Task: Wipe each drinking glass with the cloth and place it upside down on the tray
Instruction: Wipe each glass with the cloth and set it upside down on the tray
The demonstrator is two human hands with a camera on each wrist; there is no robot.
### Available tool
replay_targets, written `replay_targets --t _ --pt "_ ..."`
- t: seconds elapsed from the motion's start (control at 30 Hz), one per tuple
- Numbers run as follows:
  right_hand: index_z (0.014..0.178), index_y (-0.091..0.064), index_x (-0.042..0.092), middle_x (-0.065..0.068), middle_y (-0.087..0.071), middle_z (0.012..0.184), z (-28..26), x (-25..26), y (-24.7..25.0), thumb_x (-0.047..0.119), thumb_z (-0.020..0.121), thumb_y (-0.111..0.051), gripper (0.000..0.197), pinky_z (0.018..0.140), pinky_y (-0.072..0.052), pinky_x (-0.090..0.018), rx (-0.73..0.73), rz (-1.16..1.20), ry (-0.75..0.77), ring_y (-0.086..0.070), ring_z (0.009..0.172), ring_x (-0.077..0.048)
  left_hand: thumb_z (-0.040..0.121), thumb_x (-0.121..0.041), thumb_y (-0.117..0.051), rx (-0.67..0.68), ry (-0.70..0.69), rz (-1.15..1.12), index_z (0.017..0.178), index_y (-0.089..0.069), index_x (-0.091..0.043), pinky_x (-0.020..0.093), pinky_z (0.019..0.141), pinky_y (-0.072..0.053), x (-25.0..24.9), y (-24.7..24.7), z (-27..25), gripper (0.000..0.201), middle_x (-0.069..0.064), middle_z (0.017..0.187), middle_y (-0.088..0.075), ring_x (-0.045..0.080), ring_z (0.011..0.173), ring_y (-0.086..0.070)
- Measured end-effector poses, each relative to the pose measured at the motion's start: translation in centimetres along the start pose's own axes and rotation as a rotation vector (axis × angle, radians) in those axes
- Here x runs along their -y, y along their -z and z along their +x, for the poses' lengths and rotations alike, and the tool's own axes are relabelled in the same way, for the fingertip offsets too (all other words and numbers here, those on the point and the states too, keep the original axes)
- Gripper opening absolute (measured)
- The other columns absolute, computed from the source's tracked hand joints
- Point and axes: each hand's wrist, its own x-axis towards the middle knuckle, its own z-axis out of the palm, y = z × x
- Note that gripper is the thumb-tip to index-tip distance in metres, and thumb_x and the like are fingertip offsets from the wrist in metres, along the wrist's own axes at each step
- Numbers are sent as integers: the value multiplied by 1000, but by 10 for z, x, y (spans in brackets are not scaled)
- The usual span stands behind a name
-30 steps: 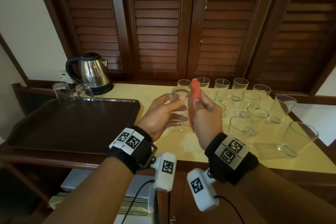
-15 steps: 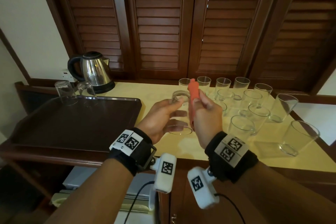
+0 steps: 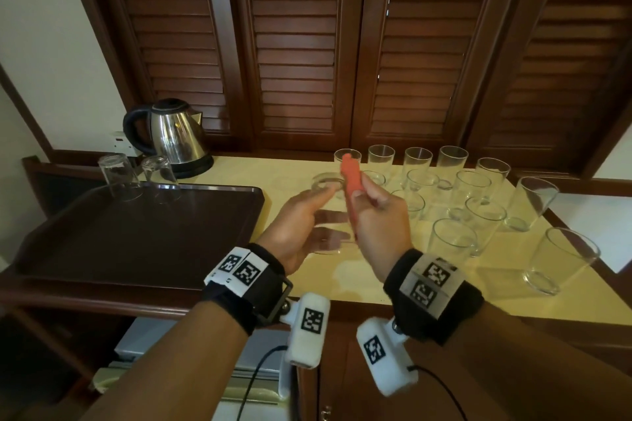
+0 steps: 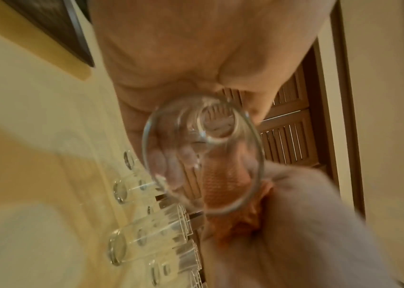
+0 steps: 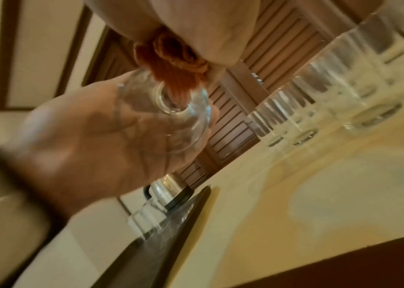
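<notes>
Orange cloth (image 3: 352, 178), bunched into a roll, is pinched in the curled fingers of the right hand (image 3: 379, 219) and lies against the side of a clear drinking glass (image 3: 326, 215). That glass is held above the yellow counter (image 3: 359, 280) by the left hand (image 3: 294, 232), fingers wrapped round its wall. At the far left, two clear glasses (image 3: 118, 178) stand upside down on the dark brown rectangular tray (image 3: 136, 236). Upright clear tumblers (image 3: 478, 202) crowd the counter's right side.
</notes>
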Motion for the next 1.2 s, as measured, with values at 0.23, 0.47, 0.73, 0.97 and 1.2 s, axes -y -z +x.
replay_targets --t 0.23,0.47,0.73,0.97,1.2 --pt "144 -53 35 2 -72 118 -4 -6 -5 19 106 -49 41 59 -56 -29 16 25 -13 -66 73 -15 105 -51 -54 -37 11 -11 127 -65 -24 39 77 -57 -6 1 4 37 12 111 -71 27 88 -71" --pt "144 -50 37 21 -68 99 -7 -2 -6 20 106 -50 42 49 -52 -26 44 -18 22 -63 61 -10 102 -62 -54 -59 -11 -39 127 -66 -28 46 88 -58 0 3 4 44 19 123 -70 32 97 -73" --pt "147 -50 31 1 -74 104 -10 4 -5 18 107 -48 43 53 -56 -28 91 -2 48 -68 69 -24 102 -58 -54 -103 -18 -26 135 -61 -23 39 76 -56 -7 8 5 48 12 117 -66 26 90 -69" --pt "144 -53 34 26 -68 91 -10 3 -10 17 106 -51 42 54 -55 -27 96 18 29 -65 68 -14 99 -59 -62 -151 -31 -54 123 -68 -27 47 90 -58 -4 6 6 41 14 124 -67 32 102 -71" --pt "143 -53 36 17 -66 89 -6 5 -8 19 106 -50 41 48 -50 -23 61 28 22 -63 64 -15 95 -51 -69 -141 -79 -55 124 -71 -23 39 79 -57 -8 7 9 40 10 120 -69 26 91 -70"
